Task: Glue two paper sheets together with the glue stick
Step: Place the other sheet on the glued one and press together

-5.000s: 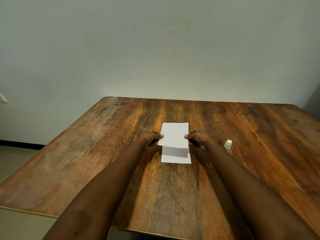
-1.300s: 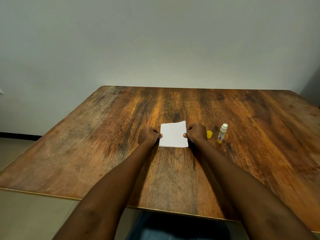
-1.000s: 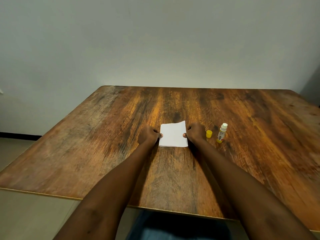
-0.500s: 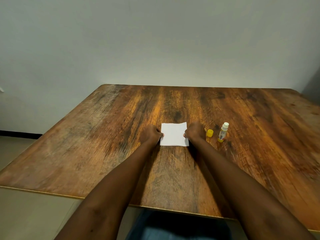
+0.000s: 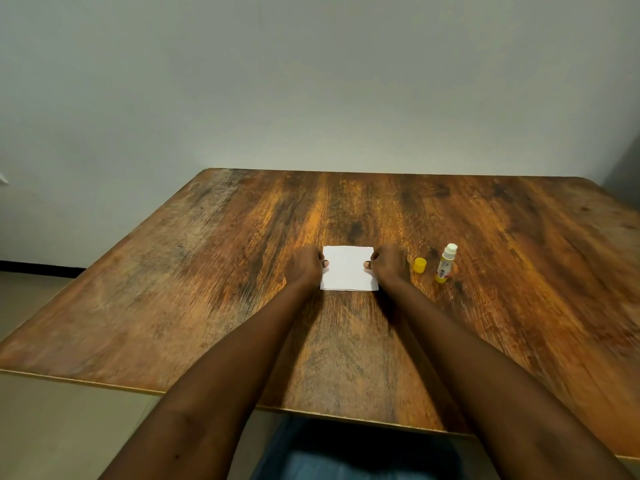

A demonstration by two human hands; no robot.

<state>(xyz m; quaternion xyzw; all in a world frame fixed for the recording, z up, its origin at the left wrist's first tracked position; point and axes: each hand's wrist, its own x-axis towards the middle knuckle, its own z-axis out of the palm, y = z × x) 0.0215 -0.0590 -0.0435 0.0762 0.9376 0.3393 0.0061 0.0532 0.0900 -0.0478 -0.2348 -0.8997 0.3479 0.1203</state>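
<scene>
White paper sheets (image 5: 348,268) lie stacked flat in the middle of the wooden table (image 5: 207,271); only the top sheet shows. My left hand (image 5: 304,265) rests at the paper's left edge with its fingers curled and the thumb pressing on the sheet. My right hand (image 5: 388,263) does the same at the right edge. To the right stands an uncapped glue stick (image 5: 446,263) with a white tip and yellow base. Its yellow cap (image 5: 419,265) sits between it and my right hand.
A plain wall stands right behind the table's far edge. The table's near edge runs just above my lap. Bare wood surrounds the paper on all sides.
Five seconds ago both hands held the top sheet raised above the lower one; it now lies flat on it. In the last second the hands only shifted slightly, pressing the edges.
</scene>
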